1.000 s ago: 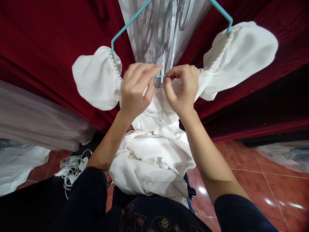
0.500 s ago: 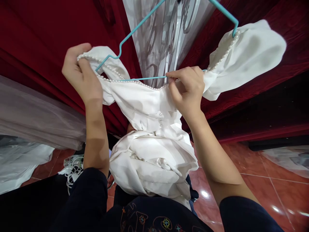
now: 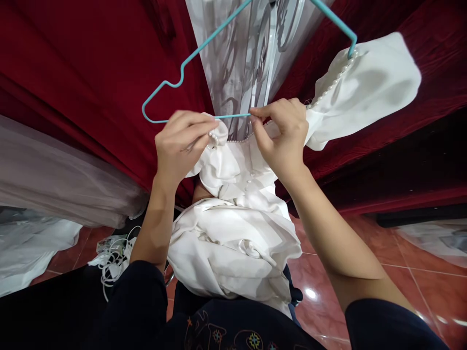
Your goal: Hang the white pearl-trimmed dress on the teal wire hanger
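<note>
A white garment with a pearl-trimmed neckline lies bunched over my lap, its upper part raised toward a light-blue hanger. My left hand pinches the gathered left sleeve and pearl edge, just below the hanger's bottom bar. Between the thumb and fingers of my right hand is the bar, near its middle, along with the neckline fabric. The right sleeve still hangs on the hanger's right shoulder, while the hanger's left end is bare.
Dark red drapes flank white fabric ahead. Pale tulle hangs at the left. White cables lie at the lower left on a black surface. Red floor tiles show at the lower right.
My left hand has moved right and inward, taking the left sleeve off the hanger's left end and bunching it near the middle. My right hand has hardly moved.
</note>
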The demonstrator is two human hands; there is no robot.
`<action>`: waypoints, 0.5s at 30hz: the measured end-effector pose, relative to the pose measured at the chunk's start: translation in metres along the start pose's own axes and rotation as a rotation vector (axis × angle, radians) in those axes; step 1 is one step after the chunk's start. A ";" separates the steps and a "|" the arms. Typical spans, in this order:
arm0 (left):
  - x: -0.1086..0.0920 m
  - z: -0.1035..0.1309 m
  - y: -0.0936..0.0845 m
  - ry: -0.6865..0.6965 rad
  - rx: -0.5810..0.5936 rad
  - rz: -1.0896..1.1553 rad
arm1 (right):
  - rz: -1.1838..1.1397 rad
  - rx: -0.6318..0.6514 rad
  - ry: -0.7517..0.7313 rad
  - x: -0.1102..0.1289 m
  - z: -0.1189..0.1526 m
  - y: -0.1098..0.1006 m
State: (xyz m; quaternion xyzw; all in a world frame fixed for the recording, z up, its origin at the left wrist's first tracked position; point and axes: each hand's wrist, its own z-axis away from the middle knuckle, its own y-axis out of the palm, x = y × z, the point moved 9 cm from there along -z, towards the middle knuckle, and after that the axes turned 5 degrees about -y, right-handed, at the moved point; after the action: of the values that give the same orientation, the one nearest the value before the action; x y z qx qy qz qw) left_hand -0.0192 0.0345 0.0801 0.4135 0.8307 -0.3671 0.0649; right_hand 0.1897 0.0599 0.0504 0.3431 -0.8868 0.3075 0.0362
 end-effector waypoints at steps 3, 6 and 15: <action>0.006 -0.013 0.011 -0.064 0.000 -0.093 | -0.003 0.023 -0.029 0.006 0.003 -0.002; 0.011 -0.017 0.029 -0.062 0.136 -0.143 | -0.021 0.032 -0.112 0.013 0.003 -0.013; 0.010 -0.013 0.030 -0.064 0.142 -0.257 | 0.245 -0.261 -0.031 -0.053 -0.040 -0.105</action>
State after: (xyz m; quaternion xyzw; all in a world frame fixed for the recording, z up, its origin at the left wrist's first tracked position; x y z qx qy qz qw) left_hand -0.0014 0.0609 0.0687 0.2957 0.8462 -0.4431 0.0143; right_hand 0.2904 0.0540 0.1229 0.2296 -0.9548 0.1864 0.0288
